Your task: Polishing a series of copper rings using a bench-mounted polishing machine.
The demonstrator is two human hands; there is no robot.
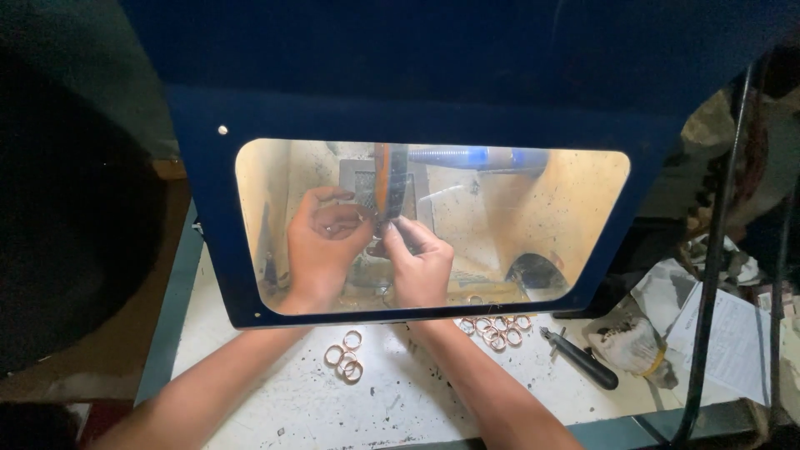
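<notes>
**Hands at a shielded polishing wheel**

Behind the clear window [533, 225] of a dark blue hood [417, 100], we see both hands meeting at the lower edge of an upright wheel [390, 183]. The right hand [421, 262] pinches a small piece against the wheel; the piece itself is too small and blurred to identify. The left hand [325, 242] curls around it from the other side, fingers half closed; we cannot tell whether it grips anything. On the speckled white bench [275, 392] lie two clusters of copper-coloured rings, one nearer the left forearm [346, 357], one nearer the right [497, 329]. Farther right we note a black-handled tool [581, 358], a crumpled glove [635, 343] and a printed white sheet [733, 342], cut off by cables. The hood's upper part is dark.
</notes>
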